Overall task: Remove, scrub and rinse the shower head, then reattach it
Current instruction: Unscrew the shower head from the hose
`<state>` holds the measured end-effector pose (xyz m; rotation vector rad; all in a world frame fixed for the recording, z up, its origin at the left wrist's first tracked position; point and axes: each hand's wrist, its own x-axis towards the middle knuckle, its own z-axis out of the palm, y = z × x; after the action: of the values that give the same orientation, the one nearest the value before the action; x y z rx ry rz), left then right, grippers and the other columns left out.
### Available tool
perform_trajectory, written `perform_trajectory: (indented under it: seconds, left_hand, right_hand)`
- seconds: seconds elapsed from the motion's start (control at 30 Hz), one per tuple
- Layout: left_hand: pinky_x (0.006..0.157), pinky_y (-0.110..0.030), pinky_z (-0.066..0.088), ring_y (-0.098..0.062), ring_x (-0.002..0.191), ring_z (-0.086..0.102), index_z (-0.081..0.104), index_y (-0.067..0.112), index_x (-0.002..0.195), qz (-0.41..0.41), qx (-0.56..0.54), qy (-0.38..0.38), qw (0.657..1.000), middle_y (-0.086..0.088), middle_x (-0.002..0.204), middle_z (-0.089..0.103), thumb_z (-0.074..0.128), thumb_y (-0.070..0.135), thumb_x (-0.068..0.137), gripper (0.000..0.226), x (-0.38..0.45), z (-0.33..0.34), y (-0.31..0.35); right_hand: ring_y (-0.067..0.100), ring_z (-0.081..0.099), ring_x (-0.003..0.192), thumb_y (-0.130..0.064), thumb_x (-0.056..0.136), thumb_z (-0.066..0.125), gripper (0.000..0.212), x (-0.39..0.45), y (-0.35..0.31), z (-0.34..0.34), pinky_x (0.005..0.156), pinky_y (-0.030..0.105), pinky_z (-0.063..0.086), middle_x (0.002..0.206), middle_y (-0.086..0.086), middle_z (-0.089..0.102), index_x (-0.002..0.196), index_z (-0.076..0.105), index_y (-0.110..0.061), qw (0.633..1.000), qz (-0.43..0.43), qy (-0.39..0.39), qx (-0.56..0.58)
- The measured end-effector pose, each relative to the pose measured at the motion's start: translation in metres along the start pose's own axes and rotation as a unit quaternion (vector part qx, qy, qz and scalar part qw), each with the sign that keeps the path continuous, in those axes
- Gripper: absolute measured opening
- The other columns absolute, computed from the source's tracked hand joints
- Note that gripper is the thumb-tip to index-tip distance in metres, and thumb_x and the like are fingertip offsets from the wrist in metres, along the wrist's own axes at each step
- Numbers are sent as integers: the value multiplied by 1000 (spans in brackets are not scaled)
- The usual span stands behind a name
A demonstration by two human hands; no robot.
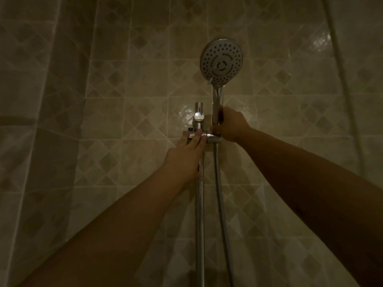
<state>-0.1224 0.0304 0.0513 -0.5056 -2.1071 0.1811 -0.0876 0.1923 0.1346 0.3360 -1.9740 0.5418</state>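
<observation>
A round chrome shower head with dark nozzles faces me high on the tiled wall. Its handle runs down into a chrome holder on the vertical slide rail. My right hand grips the lower end of the handle just above the holder. My left hand rests on the holder's left side and the rail, its fingers lying fairly straight over the bracket. A metal hose hangs down from under the holder.
Beige patterned tiles cover the wall behind. A translucent shower curtain hangs on the left. A thin pole or cord runs down the right side. The rail's top cap and knob sit just above my left fingers. Light is dim.
</observation>
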Motion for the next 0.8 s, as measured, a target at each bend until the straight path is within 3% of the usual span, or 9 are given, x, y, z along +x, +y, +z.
perform_trajectory:
  seconds: [0.1,0.2,0.33,0.43,0.53,0.63,0.73,0.8]
  left_hand:
    - [91,-56,46,-32,149,-9,-9,25,153,-9,8,-9,1000,5,163,-15,80,58,65,130,-4,-5,5]
    - [92,-60,43,-33,149,-10,-10,23,153,-17,17,-21,999,3,163,-16,79,57,66,129,-6,-9,9]
    - [93,-63,42,-32,148,-12,-11,23,153,-26,18,-37,999,4,162,-20,78,56,68,128,-7,-13,12]
    - [95,-65,41,-31,148,-14,-13,24,153,-30,12,-47,998,6,161,-22,78,56,68,128,-6,-15,11]
    - [95,-65,42,-31,149,-12,-11,24,153,-32,0,-45,998,6,162,-20,79,55,68,128,-7,-14,12]
    - [95,-65,42,-31,149,-11,-9,24,153,-33,-2,-46,998,5,162,-19,80,52,70,125,-9,-16,13]
    - [103,-65,36,-32,149,-10,-5,21,154,-32,-30,-45,998,1,163,-16,79,44,74,118,-11,-20,19]
    - [108,-52,37,-31,149,9,12,16,154,-8,-144,-10,989,-5,163,6,78,43,75,106,-17,-17,31]
  right_hand:
    - [14,53,78,-13,75,75,30,1,-3,2,53,12,33,85,-3,55,93,51,-19,1000,10,11,12]
    - [15,58,78,-8,77,73,33,4,-6,2,52,15,42,97,6,62,106,57,-9,999,20,19,38]
    - [23,62,91,-13,81,71,39,8,-12,-5,71,28,51,108,11,64,116,55,-5,997,18,59,44]
    - [29,62,100,-13,81,71,42,11,-7,-20,75,31,50,111,14,63,118,55,-4,997,32,74,10]
    - [30,63,98,-11,80,71,41,2,9,-35,76,32,53,112,16,63,118,55,-5,997,48,40,-47]
    - [19,62,82,-11,78,72,33,-21,20,-39,61,25,51,106,12,64,107,57,-10,997,77,10,-19]
    - [25,65,91,-11,76,74,27,-53,24,-35,79,42,59,99,10,65,99,60,-10,993,106,-23,50]
    - [25,66,91,-13,77,75,24,-77,27,-31,81,45,59,95,8,64,95,60,-12,987,126,-54,85]
